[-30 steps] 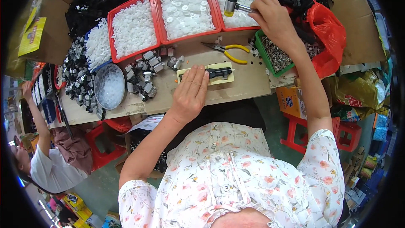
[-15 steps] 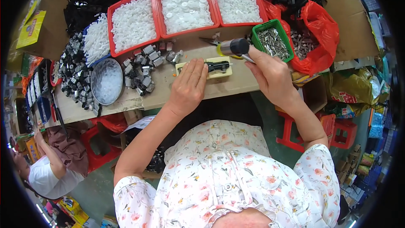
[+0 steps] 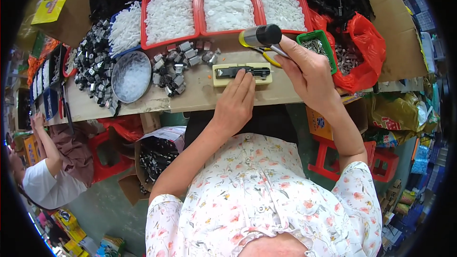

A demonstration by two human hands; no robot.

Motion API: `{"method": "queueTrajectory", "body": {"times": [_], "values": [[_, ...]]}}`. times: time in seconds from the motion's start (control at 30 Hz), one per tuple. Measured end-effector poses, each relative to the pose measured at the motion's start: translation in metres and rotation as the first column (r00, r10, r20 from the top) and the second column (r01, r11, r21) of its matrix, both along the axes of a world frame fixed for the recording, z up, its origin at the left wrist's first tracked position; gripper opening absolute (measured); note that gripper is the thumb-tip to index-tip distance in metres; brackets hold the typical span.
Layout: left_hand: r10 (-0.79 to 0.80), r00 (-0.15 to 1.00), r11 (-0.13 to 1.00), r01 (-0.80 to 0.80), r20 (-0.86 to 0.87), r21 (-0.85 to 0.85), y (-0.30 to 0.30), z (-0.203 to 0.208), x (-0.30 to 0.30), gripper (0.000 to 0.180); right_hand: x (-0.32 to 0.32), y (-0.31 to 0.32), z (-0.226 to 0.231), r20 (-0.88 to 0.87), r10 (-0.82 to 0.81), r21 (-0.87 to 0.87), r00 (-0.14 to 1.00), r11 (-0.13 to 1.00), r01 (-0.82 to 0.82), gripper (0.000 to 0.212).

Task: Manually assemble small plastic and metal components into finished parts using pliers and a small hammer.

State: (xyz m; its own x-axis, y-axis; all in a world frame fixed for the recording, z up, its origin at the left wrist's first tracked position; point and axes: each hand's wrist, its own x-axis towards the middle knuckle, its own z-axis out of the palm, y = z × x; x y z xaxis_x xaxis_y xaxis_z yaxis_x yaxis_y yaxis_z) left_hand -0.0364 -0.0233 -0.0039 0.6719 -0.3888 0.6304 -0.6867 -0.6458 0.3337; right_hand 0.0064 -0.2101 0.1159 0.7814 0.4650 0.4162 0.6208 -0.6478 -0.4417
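My right hand [image 3: 312,74] is wrapped round the thin metal handle of a mallet, with its black and yellow head [image 3: 267,34] held up above the bench. Below and left of it lies a cream block-shaped holder [image 3: 220,82]. A long black plastic part [image 3: 229,72] rests in the recess of this holder. With fingers stretched out, my left hand [image 3: 234,104] lies along the near side of the holder, its fingertips touching the middle of the black part. Yellow-handled pliers [image 3: 270,57] lie behind the holder, partly hidden by the mallet and my right hand.
Red trays [image 3: 198,16] of small white parts line the back. Metal-and-black blocks [image 3: 95,62] are heaped at left by a round dish [image 3: 115,90] of clear pieces. A green tray [image 3: 331,57] and red bag [image 3: 366,52] stand right. Another person [image 3: 50,176] sits far left.
My left hand has shifted from the holder's left end to its near side, uncovering more of the black part. The mallet stays raised in my right hand. The whole view has shifted slightly.
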Motion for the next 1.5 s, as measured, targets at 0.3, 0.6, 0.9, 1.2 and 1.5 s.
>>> {"method": "queueTrajectory", "body": {"times": [0.3, 0.6, 0.9, 1.2, 1.5], "values": [[0.021, 0.999, 1.000, -0.021, 0.045, -0.007, -0.002, -0.008, -0.003, 0.034, 0.010, 0.024, -0.017, 0.004, 0.054, -0.068, 0.999, 0.996, -0.054, 0.032], [-0.006, 1.000, 1.000, 0.006, 0.003, -0.027, 0.007, -0.006, -0.005, 0.037, 0.012, 0.024, -0.018, -0.037, 0.112, -0.076, 0.993, 0.990, -0.115, 0.036], [0.016, 1.000, 0.999, -0.016, 0.000, -0.035, 0.018, -0.006, -0.010, 0.033, -0.004, 0.005, -0.031, -0.120, -0.025, -0.081, 0.992, 0.997, 0.015, 0.034], [0.032, 0.999, 0.999, -0.032, -0.019, -0.032, 0.023, -0.005, -0.005, 0.035, -0.026, -0.017, -0.039, -0.059, -0.028, -0.118, 0.998, 0.993, 0.021, 0.031], [0.026, 0.999, 0.999, -0.027, 0.033, 0.027, 0.009, -0.003, 0.017, 0.034, -0.032, -0.044, -0.039, -0.129, -0.250, -0.035, 0.960, 0.968, 0.247, 0.024]]}}
